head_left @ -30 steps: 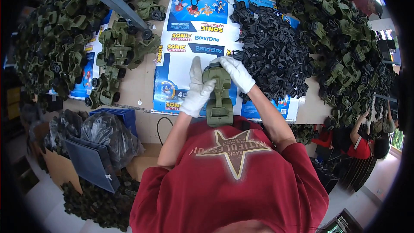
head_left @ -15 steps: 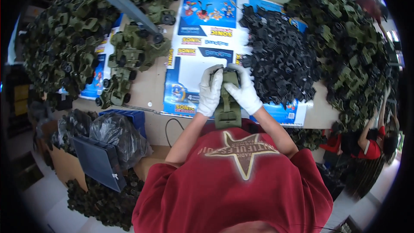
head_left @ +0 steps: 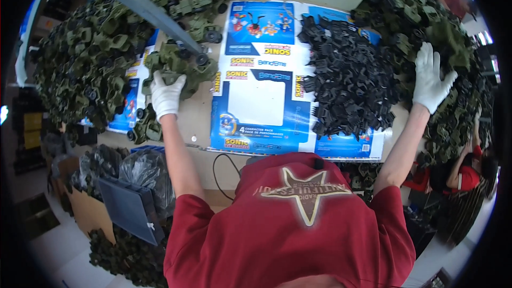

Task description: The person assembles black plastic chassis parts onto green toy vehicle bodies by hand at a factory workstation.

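My left hand [head_left: 166, 95], in a white glove, is stretched out to the left and grips a green toy vehicle [head_left: 178, 66] among other assembled green vehicles on the table. Reaching far to the right, my gloved right hand [head_left: 431, 77] lies with fingers spread on a heap of green toy parts [head_left: 453, 32]; nothing shows in its grip. Between my arms lie a pile of black plastic parts [head_left: 346, 74] and flattened blue printed cartons [head_left: 266, 101].
A large heap of green parts [head_left: 80, 64] fills the left of the table [head_left: 196, 122]. A grey bar [head_left: 133, 2] crosses above it. Black bags [head_left: 138, 170] and a cardboard box [head_left: 88, 213] stand below left. A person in red [head_left: 464, 176] sits at the right.
Both hands were together on one green vehicle at the table's front middle. Now they have parted: the left carried the vehicle to the left group, the right swung out to the right heap.
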The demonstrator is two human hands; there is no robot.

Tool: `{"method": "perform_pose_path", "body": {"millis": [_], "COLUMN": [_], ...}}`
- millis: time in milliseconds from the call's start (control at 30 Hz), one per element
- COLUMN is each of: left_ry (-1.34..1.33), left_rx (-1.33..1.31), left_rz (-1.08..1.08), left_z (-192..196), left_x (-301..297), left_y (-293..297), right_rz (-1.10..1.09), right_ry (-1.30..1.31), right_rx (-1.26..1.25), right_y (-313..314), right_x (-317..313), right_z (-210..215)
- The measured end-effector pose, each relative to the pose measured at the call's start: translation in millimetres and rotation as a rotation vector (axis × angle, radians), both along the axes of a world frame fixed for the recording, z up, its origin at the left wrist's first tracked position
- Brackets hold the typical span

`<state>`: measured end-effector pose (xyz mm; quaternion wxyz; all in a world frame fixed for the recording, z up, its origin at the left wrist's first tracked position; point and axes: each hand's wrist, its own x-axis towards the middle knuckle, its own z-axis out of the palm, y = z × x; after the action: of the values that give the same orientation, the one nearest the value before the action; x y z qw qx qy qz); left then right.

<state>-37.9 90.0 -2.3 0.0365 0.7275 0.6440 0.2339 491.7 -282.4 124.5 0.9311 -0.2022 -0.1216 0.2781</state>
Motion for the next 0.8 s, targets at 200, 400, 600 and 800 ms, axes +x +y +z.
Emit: {"method": "perform_pose_path", "body": {"millis": [200,400,600,800], "left_ry": [-0.266,-0.632,-0.608,-0.790], "left_rx": [-0.066,-0.096,-0.312,-0.379], "left_rz": [0.115,-0.080,-0.346,-0.078], "left_z": [-3,-51,-91,-65], "left_x": [24,32,37,40], "left_y": [-51,-158,-228,-207], "right_rz": [0.203,-0.120,0.213,0.685], "right_ry": [-0.988,-1.583,-1.198,-0.899], "right_rx": [-1.441,-1.949,-1.676,-1.146], "right_y": [82,125,144,123], "right_x": [-96,-136,-156,-174], "right_z": [-110,-194,-179,-196]}}
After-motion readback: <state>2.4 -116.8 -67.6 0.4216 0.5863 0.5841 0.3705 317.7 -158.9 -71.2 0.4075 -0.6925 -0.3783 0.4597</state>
